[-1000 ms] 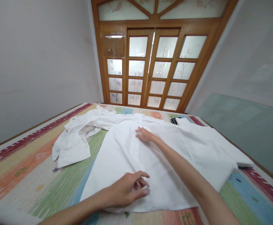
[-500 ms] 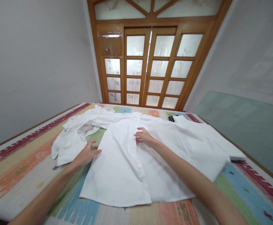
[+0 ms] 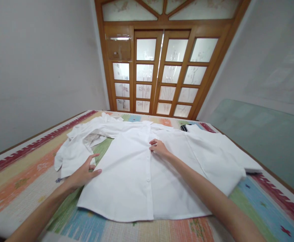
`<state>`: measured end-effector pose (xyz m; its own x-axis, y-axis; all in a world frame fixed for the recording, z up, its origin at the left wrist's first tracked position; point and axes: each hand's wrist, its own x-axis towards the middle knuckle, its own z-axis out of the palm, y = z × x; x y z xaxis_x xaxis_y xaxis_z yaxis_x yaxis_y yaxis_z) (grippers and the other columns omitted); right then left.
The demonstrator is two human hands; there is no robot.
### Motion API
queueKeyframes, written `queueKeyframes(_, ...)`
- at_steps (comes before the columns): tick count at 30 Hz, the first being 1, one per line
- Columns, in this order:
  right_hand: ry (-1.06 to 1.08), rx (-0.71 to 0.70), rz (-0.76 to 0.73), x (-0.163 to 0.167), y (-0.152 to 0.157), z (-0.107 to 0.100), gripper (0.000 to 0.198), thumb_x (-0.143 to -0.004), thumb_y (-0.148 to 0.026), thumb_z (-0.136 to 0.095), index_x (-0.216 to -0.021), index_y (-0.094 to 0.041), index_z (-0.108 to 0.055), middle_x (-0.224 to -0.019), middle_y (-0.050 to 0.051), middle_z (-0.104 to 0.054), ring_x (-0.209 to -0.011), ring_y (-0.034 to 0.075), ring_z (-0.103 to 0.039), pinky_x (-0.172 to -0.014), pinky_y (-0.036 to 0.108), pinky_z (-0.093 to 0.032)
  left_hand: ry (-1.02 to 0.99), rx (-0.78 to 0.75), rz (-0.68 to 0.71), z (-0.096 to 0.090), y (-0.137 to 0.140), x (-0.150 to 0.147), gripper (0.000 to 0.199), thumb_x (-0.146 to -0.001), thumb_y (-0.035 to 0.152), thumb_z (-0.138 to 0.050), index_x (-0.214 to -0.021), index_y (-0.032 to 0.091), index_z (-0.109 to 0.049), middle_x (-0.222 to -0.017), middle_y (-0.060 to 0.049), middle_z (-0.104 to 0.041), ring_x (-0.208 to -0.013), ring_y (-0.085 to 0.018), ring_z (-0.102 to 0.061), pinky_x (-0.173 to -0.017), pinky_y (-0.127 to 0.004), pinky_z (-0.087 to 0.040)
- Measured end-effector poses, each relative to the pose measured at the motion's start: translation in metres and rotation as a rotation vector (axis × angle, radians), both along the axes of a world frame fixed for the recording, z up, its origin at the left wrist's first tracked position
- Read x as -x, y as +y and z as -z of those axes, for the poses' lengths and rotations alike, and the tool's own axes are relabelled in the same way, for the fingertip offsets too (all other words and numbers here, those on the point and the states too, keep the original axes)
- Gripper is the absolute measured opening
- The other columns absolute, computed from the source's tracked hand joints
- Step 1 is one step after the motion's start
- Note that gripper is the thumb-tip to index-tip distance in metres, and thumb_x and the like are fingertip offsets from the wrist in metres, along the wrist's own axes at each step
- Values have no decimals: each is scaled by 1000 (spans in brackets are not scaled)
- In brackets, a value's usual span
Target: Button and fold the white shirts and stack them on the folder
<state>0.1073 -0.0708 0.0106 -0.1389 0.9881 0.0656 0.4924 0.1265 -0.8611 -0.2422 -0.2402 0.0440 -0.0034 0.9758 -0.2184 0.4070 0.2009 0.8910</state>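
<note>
A white button-up shirt (image 3: 126, 188) lies spread front up on a patterned bed cover, its button placket running down the middle. At the shirt's left side edge, my left hand (image 3: 82, 173) has its thumb over the cloth, the index finger stretched out and the other fingers partly hidden; it appears to grip the edge. My right hand (image 3: 159, 148) pinches the placket around mid-chest, fingers bent together. One sleeve (image 3: 78, 148) extends in folds to the left. The sleeve on the right (image 3: 220, 161) lies partly under cloth folds.
The striped bed cover (image 3: 18, 185) reaches to the bed edges. More folded white cloth (image 3: 253, 164) with a dark underside lies at the right, near a black striped item (image 3: 184, 128). A pale green panel (image 3: 263, 131) stands along the right wall; wooden glazed doors (image 3: 149, 70) are behind.
My left hand has moved left and toward me, and the shirt's left edge has shifted with it. The placket now lies straighter. My right hand has moved slightly right.
</note>
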Motion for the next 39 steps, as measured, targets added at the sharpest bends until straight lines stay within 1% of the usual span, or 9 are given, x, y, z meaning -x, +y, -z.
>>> queueKeyframes(5, -390, -275, -219, -8, -30, 3, 33, -79, -19, -58, -111, -14, -63, -106, 10, -69, -101, 22, -62, -93, 35, -47, 228, -89, -30, 9, -8, 3, 83, -71, 57, -60, -139, 20, -30, -72, 2, -66, -61, -21, -62, -60, -32, -49)
queueKeyframes(8, -599, -376, -338, -14, -52, 10, 45, -92, -31, -46, -131, -9, -54, -138, 17, -54, -132, 28, -43, -111, 42, -31, 401, -177, -88, 4, -13, 0, 72, -77, 52, -51, -138, 20, -32, -68, 4, -64, -59, -20, -59, -62, -30, -46)
queueKeyframes(11, -714, -374, -339, -21, -75, 18, 55, -99, -39, -34, -145, -10, -40, -155, 14, -32, -145, 30, -22, -117, 47, -20, 515, -235, -138, -1, -13, 1, 61, -79, 47, -45, -133, 20, -36, -65, 4, -63, -60, -20, -60, -65, -28, -44)
queueKeyframes(16, -775, -331, -264, -27, -106, 22, 61, -99, -48, -29, -151, -15, -32, -159, 10, -23, -147, 29, -14, -118, 48, -15, 588, -227, -112, 3, -4, 9, 49, -78, 43, -44, -121, 20, -44, -60, 3, -61, -60, -22, -62, -63, -28, -42)
queueKeyframes(23, -799, -306, -233, -24, -142, 20, 68, -98, -56, -25, -153, -15, -27, -160, 10, -19, -148, 31, -9, -118, 52, -11, 645, -215, -80, 12, 2, 13, 54, -77, 44, -41, -123, 17, -38, -54, 6, -53, -55, -23, -60, -60, -29, -41)
queueKeyframes(29, -783, -311, -230, -16, -168, 20, 70, -97, -58, -25, -153, -17, -25, -160, 10, -14, -148, 33, -5, -117, 57, -10, 695, -157, -66, 12, 0, 19, 50, -77, 41, -42, -121, 18, -39, -58, 3, -57, -60, -25, -63, -63, -31, -42)
queueKeyframes(33, -755, -333, -249, -11, -184, 23, 71, -96, -58, -29, -154, -18, -23, -160, 9, -11, -147, 35, -2, -117, 60, -8, 754, -124, -17, 11, 0, 27, 38, -77, 40, -42, -111, 22, -47, -61, 0, -61, -66, -27, -66, -66, -32, -43)
queueKeyframes(36, -743, -351, -259, -11, -190, 24, 70, -96, -58, -30, -154, -20, -21, -160, 8, -10, -147, 36, -1, -116, 61, -8, 872, -141, 11, 9, 3, 28, 36, -77, 39, -45, -108, 23, -53, -72, -5, -67, -75, -30, -67, -70, -35, -45)
queueKeyframes(39, -746, -344, -264, -11, -192, 22, 70, -96, -58, -30, -154, -19, -21, -160, 8, -10, -147, 36, 0, -116, 62, -7, 991, -260, 12, 4, 13, 15, 42, -79, 41, -44, -112, 18, -56, -96, -14, -68, -91, -33, -66, -79, -40, -47)
